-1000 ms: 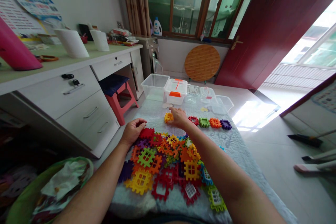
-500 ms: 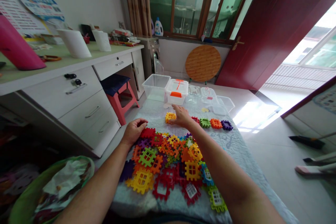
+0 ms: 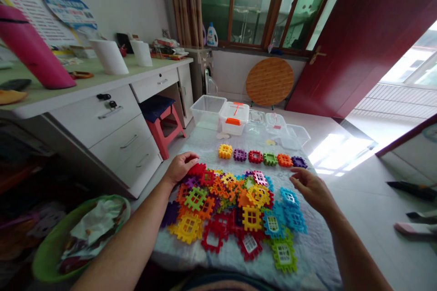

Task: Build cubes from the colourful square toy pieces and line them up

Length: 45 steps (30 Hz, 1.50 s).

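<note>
A heap of colourful plastic waffle blocks lies on a grey cloth-covered table. Beyond it runs a row of single blocks: yellow, purple, red, green, orange and dark purple. My left hand rests at the heap's left edge, fingers curled loosely against a red block. My right hand hovers open and empty to the right of the heap, just short of the dark purple block.
Clear plastic boxes, one with an orange latch, stand at the table's far end. A white desk with drawers and a red stool are on the left. A green basin sits at lower left.
My right hand has left the yellow block at the row's left end and drawn back to the right side of the heap. A purple block now shows beside the yellow one. The left hand stayed.
</note>
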Tool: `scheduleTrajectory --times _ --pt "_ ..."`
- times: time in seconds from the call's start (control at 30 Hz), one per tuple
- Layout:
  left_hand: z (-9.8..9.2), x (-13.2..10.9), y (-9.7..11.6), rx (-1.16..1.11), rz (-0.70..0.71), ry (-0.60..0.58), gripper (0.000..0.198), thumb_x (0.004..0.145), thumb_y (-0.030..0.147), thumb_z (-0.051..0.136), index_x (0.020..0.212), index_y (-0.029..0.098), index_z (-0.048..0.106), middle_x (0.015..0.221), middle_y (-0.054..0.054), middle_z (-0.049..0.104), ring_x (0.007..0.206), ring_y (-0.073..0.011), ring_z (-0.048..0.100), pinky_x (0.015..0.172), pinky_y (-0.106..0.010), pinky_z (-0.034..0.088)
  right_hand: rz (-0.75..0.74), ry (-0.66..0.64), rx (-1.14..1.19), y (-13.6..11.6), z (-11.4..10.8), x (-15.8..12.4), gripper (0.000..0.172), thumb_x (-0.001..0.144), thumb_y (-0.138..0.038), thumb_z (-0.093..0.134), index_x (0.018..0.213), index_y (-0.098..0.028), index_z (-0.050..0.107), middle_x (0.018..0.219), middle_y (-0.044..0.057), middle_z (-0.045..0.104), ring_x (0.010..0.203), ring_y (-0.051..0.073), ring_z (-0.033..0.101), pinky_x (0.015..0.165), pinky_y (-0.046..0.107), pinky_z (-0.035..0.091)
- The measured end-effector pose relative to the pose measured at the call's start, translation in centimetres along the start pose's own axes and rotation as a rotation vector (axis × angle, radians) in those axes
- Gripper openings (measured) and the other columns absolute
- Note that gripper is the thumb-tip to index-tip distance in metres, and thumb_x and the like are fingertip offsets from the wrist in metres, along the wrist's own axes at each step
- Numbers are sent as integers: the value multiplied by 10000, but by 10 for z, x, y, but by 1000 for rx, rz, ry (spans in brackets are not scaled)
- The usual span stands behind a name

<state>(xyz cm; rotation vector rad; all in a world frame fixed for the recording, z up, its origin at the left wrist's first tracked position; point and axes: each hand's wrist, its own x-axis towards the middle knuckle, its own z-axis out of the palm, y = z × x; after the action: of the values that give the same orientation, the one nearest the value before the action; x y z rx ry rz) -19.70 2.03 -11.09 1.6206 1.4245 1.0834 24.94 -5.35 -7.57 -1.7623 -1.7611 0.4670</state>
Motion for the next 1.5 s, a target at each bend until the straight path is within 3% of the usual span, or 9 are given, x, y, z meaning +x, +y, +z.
scheduleTrajectory --times 0.17,0.33,0.4,0.77,0.93,1.1,1.2,1.3,1.5 --pt "-7 -6 6 -93 -109 -185 421 706 489 701 972 162 699 922 -61 724 850 -230 661 761 -310 509 124 99 82 39 21 -10 368 766 -466 554 995 -193 645 746 35 691 604 173 626 591 305 497" --pt "-16 -11 8 -271 -198 -460 645 651 368 795 1226 188 565 1106 -89 697 1018 -257 657 916 -378 501 182 130 135 49 29 -9 392 773 -481 532 998 -181 643 722 37 693 620 184 648 617 312 511" --pt "-17 -12 9 -278 -209 -493 683 631 336 807 1248 203 546 1134 -89 687 1054 -263 647 956 -403 489 187 143 147 49 29 -8 389 768 -479 531 989 -180 646 707 34 690 595 179 639 599 308 507" --pt "-6 -7 8 -165 -22 -223 606 622 339 812 1168 174 605 1142 -97 647 1034 -238 623 931 -353 486 177 177 85 47 32 -6 370 760 -460 515 958 -183 660 669 15 661 581 174 613 594 296 478" --pt "0 -4 16 -363 -119 -216 636 639 357 801 1190 162 549 1022 -86 677 915 -221 656 818 -356 523 176 192 72 46 32 -7 356 752 -444 518 938 -185 676 663 16 668 574 176 607 581 292 468" --pt "-2 7 24 -455 -98 -111 573 649 357 798 1148 178 581 1134 -106 659 1122 -264 598 897 -367 500 175 194 82 45 32 -8 356 755 -456 515 934 -187 666 654 10 655 572 179 599 579 297 460" --pt "-6 14 26 -430 -77 -53 580 625 351 806 1135 174 593 1126 -97 651 1128 -260 594 950 -380 472 182 189 75 46 32 -8 361 762 -463 510 939 -187 661 658 10 648 583 182 598 590 303 457" --pt "-11 18 28 -358 -81 -67 648 594 358 806 1170 182 567 1107 -77 635 1085 -245 610 930 -381 485 183 174 71 47 32 -8 365 765 -460 507 951 -185 658 671 11 648 595 184 600 601 307 455" --pt "-18 17 37 -202 -105 -207 689 555 348 805 1184 201 564 1021 -43 621 926 -205 632 818 -326 511 182 166 55 47 32 -8 366 768 -448 502 965 -183 660 675 7 645 605 185 599 611 310 451"
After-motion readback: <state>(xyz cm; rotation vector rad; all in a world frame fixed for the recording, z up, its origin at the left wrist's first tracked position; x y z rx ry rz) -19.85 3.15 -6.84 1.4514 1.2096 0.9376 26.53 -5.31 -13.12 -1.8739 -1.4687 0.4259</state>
